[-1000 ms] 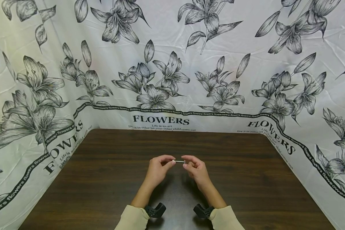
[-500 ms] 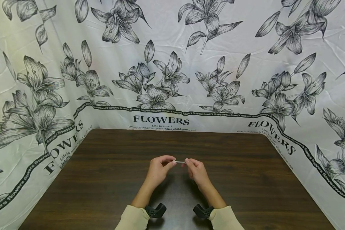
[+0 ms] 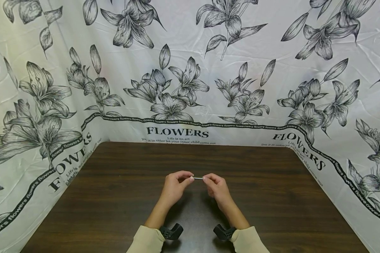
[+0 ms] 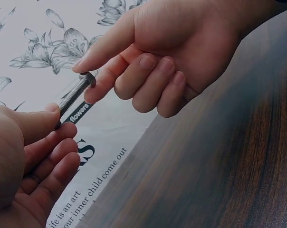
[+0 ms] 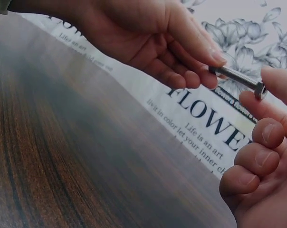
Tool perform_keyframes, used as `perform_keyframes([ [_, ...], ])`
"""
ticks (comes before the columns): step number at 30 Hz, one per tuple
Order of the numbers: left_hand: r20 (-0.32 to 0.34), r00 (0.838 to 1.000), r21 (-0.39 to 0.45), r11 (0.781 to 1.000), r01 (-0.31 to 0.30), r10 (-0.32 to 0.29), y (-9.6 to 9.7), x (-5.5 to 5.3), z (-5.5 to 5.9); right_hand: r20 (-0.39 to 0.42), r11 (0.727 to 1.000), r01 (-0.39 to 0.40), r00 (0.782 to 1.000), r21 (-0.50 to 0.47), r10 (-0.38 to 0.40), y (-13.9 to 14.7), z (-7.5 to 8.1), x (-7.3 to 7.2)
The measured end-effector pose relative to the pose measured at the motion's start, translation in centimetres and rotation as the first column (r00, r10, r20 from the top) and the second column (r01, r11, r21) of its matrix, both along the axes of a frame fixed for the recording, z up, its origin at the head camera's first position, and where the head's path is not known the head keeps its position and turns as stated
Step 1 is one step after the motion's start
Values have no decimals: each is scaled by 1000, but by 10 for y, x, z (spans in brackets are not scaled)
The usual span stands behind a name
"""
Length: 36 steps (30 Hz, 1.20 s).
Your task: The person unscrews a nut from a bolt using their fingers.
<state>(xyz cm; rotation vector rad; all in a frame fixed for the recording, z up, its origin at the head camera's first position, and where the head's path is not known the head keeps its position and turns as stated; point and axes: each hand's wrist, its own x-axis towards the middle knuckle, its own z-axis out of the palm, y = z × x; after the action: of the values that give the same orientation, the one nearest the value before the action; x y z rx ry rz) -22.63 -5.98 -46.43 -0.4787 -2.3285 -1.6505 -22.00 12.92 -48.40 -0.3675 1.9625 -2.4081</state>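
A thin metal bolt [image 3: 197,178] with a threaded shank spans the gap between both hands, held level above the table. My left hand [image 3: 172,188] pinches its left end between thumb and forefinger; a dark bit of that end peeks out in the right wrist view. At the other end sits a wider hexagonal piece [image 5: 261,90], a head or a nut. The thumb and forefinger of my right hand [image 3: 220,190] lie on either side of this piece, while its other fingers curl toward the palm in the left wrist view.
Both hands are over a dark wood-grain table [image 3: 120,196]. Behind it and along its sides hangs a white cloth [image 3: 183,88] printed with flowers and lettering. A black wrist device [image 3: 171,232] is worn at each beige cuff.
My right thumb and forefinger were parted around the bolt's right end, then closed over it, and have since shifted slightly. The left hand keeps its place and its pinch.
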Motion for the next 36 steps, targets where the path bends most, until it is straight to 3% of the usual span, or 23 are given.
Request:
perform_keyframes([
  [25, 3, 1000, -1, 1000, -7, 7, -1, 0, 0, -87, 998, -51, 995, -24, 48, 5, -3, -3],
  [36, 4, 1000, -9, 1000, 4, -4, -3, -3, -3, -148, 997, -31, 988, 77, 42, 7, -4, -5],
])
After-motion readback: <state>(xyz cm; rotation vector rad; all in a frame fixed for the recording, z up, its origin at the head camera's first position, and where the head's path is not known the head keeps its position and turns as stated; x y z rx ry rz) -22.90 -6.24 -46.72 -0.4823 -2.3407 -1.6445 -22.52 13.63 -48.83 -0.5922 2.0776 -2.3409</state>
